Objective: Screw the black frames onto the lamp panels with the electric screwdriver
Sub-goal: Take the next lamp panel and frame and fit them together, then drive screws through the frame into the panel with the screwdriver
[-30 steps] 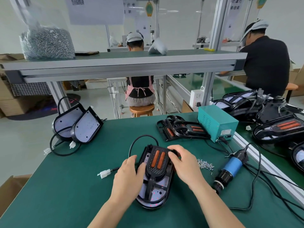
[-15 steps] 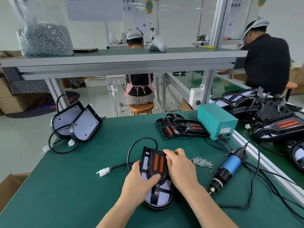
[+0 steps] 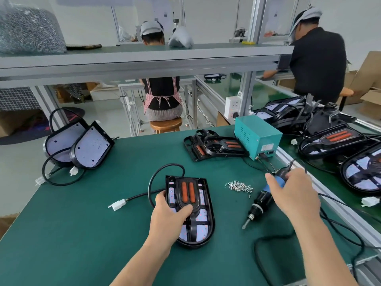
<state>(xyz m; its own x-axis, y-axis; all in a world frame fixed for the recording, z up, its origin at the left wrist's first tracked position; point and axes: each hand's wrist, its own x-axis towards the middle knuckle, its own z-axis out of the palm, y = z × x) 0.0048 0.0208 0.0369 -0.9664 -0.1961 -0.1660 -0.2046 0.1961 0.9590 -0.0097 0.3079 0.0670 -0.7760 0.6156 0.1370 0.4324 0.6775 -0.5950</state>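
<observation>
- Clock centred on the lamp panel (image 3: pixel 203 221), twelve pointing away from the person: bare table mat (image 3: pixel 82 234) runs from six round to ten.
- At nine, a white connector (image 3: pixel 117 204) and its black cable (image 3: pixel 153 182) lie across that stretch; the left hand (image 3: pixel 171 213) grips the panel's nine-o'clock edge.
- At ten, well apart, two leaning panels (image 3: pixel 82 147) stand.
- At twelve, open mat reaches the far edge, under a shelf (image 3: pixel 144 60).
- At one, stacked black frames (image 3: pixel 214 147) sit just beside a teal box (image 3: pixel 257 137).
- At two to three, past a strip of mat, lie loose screws (image 3: pixel 239 185), then the electric screwdriver (image 3: pixel 259 203) held by the right hand (image 3: pixel 292 193).
- At four, its cord (image 3: pixel 268 239) loops across the mat.
</observation>
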